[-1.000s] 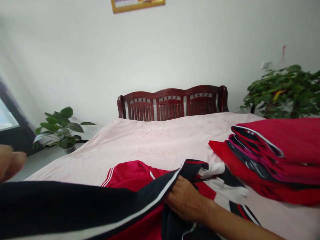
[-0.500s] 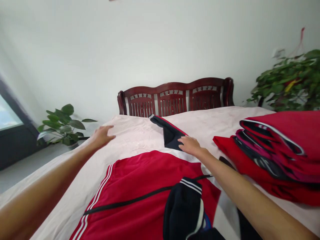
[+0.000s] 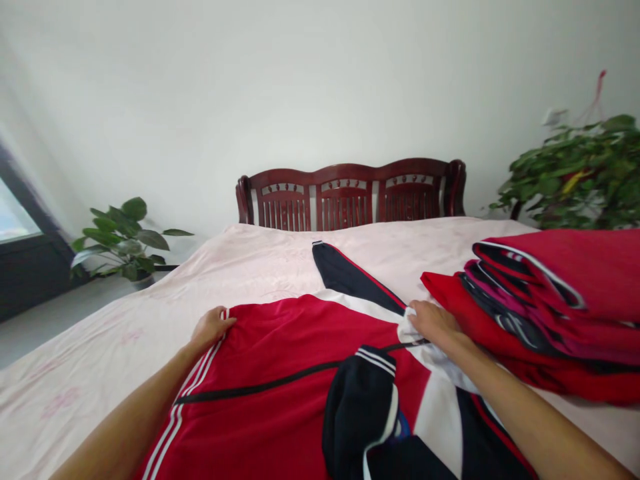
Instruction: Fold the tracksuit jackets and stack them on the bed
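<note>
The left hand (image 3: 213, 330) curls over the edge of the red track jacket (image 3: 280, 353), its grip unclear; the right hand (image 3: 435, 325) bunches white fabric in closed fingers, beside folded red clothes (image 3: 560, 313).

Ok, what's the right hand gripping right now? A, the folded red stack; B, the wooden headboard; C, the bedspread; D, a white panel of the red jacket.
D: the right hand has its fingers closed over the bunched white panel of the red track jacket.

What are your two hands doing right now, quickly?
Left hand: on the edge of the red track jacket, fingers curled; cannot tell whether it grips.
Right hand: closed, holding the jacket's white panel.
</note>
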`<state>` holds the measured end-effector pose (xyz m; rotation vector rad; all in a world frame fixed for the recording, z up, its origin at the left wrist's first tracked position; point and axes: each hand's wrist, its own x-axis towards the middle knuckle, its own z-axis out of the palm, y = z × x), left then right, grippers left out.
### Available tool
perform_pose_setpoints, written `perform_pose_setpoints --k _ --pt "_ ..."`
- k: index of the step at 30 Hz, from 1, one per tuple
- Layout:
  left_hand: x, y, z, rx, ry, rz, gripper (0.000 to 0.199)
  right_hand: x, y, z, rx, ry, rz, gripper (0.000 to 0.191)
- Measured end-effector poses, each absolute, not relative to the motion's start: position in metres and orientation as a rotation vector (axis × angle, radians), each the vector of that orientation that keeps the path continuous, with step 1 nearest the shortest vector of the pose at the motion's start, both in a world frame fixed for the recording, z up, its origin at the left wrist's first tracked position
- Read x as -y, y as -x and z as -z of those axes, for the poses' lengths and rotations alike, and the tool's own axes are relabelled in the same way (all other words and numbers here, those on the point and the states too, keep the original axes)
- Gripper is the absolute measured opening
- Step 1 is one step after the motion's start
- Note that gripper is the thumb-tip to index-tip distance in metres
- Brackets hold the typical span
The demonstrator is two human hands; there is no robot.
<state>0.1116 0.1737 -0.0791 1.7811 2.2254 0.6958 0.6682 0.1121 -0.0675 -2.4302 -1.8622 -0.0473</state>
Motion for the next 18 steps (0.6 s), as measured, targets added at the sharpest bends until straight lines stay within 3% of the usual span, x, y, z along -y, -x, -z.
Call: perform_pose_setpoints --k 3,8,13,18 --pt "-0.182 -0.106 0.062 -2.379 -1.761 -0.722 0.039 -0.120 -0.674 0.066 1.786 2.419 0.132 0.037" --pt "-0.171 -0.115 0.057 -2.373 -1.842 -0.655 0.062 -0.119 -0.671 0.071 1.687 2.496 0.051 0.036" --pt "-0.094 -0.116 0.080 -2.151 -2.013 -0.638 0.056 -0.070 -0.665 0.066 1.776 2.230 0.173 0.054" --pt "0.005 -0.076 0.106 -2.055 -1.806 -0.813 0.056 0.021 -0.667 0.071 1.876 1.813 -0.351 0.050"
